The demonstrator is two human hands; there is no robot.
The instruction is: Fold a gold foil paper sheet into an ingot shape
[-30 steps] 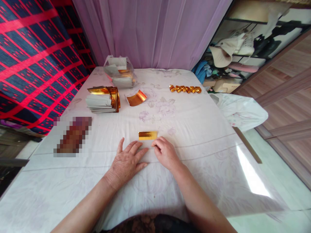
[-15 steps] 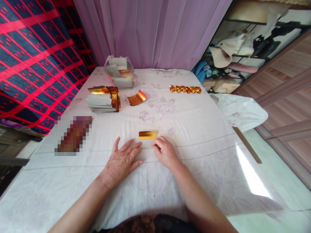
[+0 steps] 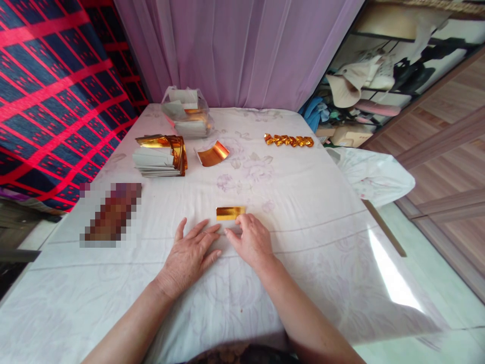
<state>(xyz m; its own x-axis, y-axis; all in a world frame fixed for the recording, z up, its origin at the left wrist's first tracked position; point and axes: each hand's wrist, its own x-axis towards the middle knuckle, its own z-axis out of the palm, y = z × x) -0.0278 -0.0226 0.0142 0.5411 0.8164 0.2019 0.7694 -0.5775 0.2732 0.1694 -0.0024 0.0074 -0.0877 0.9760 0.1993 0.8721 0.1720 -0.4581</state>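
A small folded gold foil paper lies flat on the white flowered tablecloth in front of me. My right hand rests on the cloth with its fingertips touching the paper's near right edge. Just left of it, my left hand lies palm down, fingers spread, its fingertips a little short of the paper. Neither hand grips anything.
A stack of gold and white sheets sits at the left. A curled gold sheet lies beside it, a clear bag of sheets behind. A row of folded gold pieces lies far right. A blurred patch is at the left.
My right hand has slid left along the paper's near edge, its fingers now nearer my left hand. My left hand drew back slightly toward me.
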